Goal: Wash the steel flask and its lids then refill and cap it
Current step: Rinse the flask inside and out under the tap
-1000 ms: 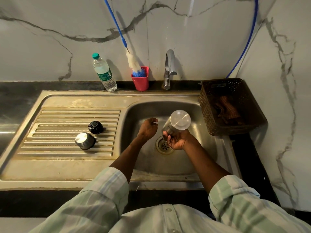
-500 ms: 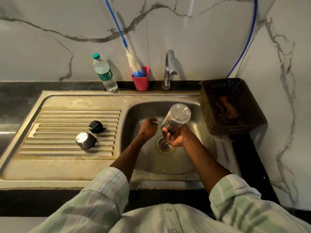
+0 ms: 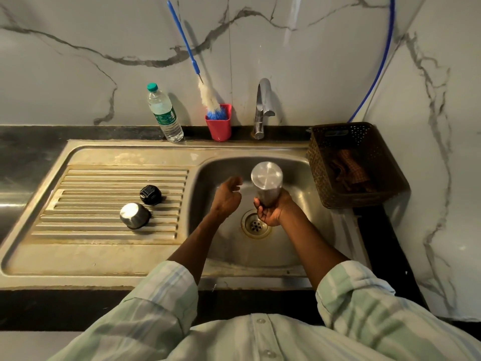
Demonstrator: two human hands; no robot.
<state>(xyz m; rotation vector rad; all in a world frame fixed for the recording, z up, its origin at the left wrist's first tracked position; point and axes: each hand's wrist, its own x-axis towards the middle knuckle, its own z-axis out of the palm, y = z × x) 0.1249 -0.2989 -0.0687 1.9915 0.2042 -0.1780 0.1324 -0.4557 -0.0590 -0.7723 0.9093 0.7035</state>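
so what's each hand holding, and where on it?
Right hand grips the inverted steel flask round its lower, mouth end, over the sink. Left hand holds nothing.

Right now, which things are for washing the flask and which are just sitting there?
For the job:
steel flask, gripped upside down in the right hand
left hand, empty
black inner lid
steel cap
tap
sink
bottle brush

Just sitting there:
water bottle
brown basket
red cup
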